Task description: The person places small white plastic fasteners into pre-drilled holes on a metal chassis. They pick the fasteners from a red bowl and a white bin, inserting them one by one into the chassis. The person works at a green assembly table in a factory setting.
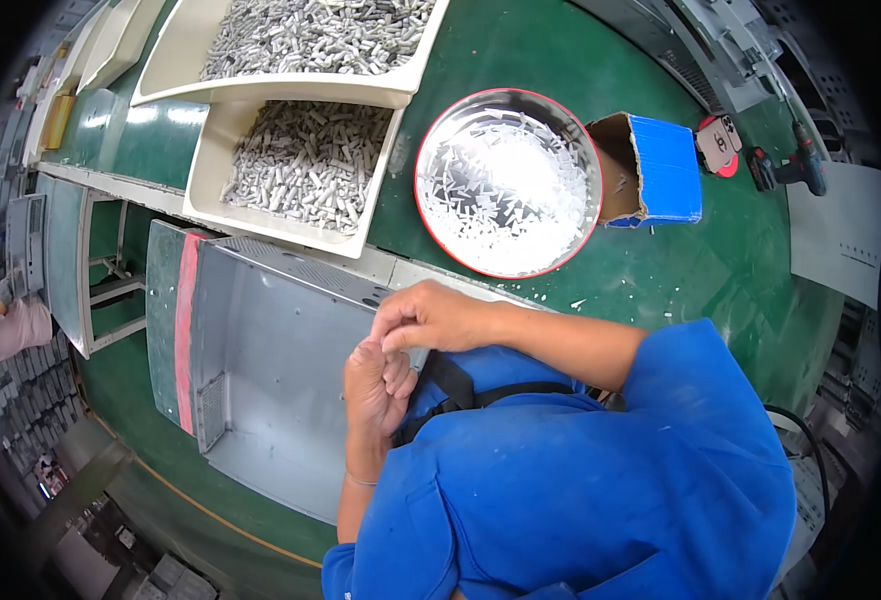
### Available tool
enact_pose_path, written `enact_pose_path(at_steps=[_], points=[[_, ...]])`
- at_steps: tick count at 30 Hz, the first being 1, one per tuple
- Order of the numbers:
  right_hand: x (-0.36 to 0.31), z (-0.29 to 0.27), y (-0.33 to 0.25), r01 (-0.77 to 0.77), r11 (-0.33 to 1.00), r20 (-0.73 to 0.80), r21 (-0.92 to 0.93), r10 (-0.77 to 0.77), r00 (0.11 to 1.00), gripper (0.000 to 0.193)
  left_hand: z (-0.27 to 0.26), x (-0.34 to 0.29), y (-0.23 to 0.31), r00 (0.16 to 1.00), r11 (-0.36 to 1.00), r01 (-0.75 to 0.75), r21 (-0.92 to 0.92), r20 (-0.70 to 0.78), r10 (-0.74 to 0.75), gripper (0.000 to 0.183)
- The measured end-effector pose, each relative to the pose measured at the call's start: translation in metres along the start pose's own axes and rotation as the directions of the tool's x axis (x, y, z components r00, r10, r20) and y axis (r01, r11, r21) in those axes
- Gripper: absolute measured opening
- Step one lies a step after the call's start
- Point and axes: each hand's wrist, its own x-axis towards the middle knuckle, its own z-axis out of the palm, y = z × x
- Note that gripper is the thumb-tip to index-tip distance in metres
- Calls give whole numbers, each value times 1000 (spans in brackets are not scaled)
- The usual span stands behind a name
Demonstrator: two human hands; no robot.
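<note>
In front of my body, over the edge of a grey metal box [286, 390], my two hands meet. My left hand [375, 388] is raised with its fingers curled and thumb pressed in. Against its fingertips, my right hand [436, 315] pinches from above. Whatever lies between the fingers is too small or hidden to make out. Beyond my right hand a round metal basin [448, 140] with a red rim rests on the green table. Small white strips [471, 195] are scattered inside it.
Two cream bins [296, 230] of small grey-white cylindrical pieces [306, 165] stand at the far left. Right of the basin are an open blue cardboard box [669, 170], a phone [719, 143], a cordless drill [803, 165] and a white sheet [841, 225]. Another person [16, 325] is at the far left.
</note>
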Motion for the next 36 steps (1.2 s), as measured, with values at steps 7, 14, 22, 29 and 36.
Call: enact_pose_path(at_steps=[7, 14, 22, 29, 36], points=[[-15, -31, 48, -288, 952, -393, -107, 225, 892, 13, -27, 2, 6, 982, 958, -162, -235, -130, 135, 25], [-17, -16, 73, -293, 919, -370, -262, 185, 910, 11, -45, 4, 6, 974, 960, -90, -267, -227, 28, 18], [-18, -16, 78, -282, 950, -355, -134, 219, 909, 11, -42, 10, -5, 962, 979, -102, -179, -267, 51, 15], [-17, -13, 72, -255, 946, -378, -200, 165, 911, 10, -39, 9, -9, 965, 990, -87, -110, -254, 57, 11], [-20, -12, 69, -309, 789, -214, 531, 477, 853, 9, -41, 6, -11, 965, 987, -87, -133, -258, 51, 9]])
